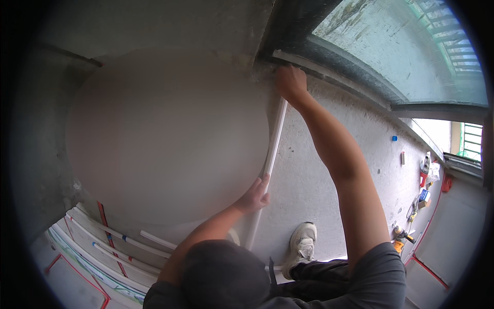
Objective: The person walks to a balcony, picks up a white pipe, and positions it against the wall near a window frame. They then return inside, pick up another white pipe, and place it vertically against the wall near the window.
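Observation:
A long, thin white pipe or strip (276, 139) slants from the window frame down toward my body. My right hand (291, 83) is closed at its far end, close against the dark window frame; the hand covers that end. Lower down, my left hand (253, 196) grips the same strip, with the thumb on one side and the fingers on the other. Part of the left hand's grip is hidden. A large grey blur covers the area to the left of the strip.
The window pane (381, 51) fills the upper right. Several white pipes (116, 234) lie at the lower left, near red conduit (104, 221). A drill (403, 234), a blue box (424, 195) and a small blue item (394, 138) lie to the right. My shoe (303, 241) rests below.

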`<state>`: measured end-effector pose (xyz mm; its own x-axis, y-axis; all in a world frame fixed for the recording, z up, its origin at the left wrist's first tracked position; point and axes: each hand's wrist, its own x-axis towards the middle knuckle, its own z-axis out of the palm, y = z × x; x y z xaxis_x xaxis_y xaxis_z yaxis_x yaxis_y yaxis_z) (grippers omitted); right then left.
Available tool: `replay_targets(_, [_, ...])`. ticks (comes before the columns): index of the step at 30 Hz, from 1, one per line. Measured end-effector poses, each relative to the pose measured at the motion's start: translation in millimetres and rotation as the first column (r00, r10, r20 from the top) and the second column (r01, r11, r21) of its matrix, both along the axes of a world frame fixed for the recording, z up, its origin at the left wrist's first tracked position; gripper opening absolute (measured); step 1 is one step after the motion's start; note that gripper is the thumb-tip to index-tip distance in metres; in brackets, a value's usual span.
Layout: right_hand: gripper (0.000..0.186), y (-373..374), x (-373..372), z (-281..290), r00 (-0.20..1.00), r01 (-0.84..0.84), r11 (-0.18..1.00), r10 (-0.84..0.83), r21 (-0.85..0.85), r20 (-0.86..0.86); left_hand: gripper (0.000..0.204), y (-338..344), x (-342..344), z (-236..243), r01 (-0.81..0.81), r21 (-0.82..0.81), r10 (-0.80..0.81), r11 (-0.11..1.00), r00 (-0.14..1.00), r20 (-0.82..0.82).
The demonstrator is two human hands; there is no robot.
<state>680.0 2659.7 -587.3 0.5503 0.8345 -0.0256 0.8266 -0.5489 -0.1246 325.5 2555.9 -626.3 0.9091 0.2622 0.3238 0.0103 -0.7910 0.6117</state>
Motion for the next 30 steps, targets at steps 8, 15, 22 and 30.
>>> replay_targets(8, [0.016, -38, -51, -5, 0.989, -0.055, 0.991, 0.037, -0.122, -0.142, 0.066, 6, -1, 3, 0.023, 0.011, -0.022, 1.0, 0.999, -0.034])
replay_targets(15, [0.017, -14, -9, 5, 0.998, 0.045, 0.998, -0.044, 0.045, -0.035, 0.066, 8, -3, -4, 0.038, 0.015, -0.037, 0.999, 0.999, -0.018])
replay_targets(22, [0.016, -9, -9, -23, 0.997, 0.018, 0.999, -0.015, -0.042, 0.072, 0.066, 4, 2, -1, 0.049, 0.005, -0.049, 0.999, 0.998, -0.044])
replay_targets(30, [0.013, -26, -43, 19, 0.998, -0.047, 0.987, 0.039, -0.155, -0.055, 0.064, 5, 1, -2, 0.05, -0.022, -0.051, 0.999, 0.996, -0.068])
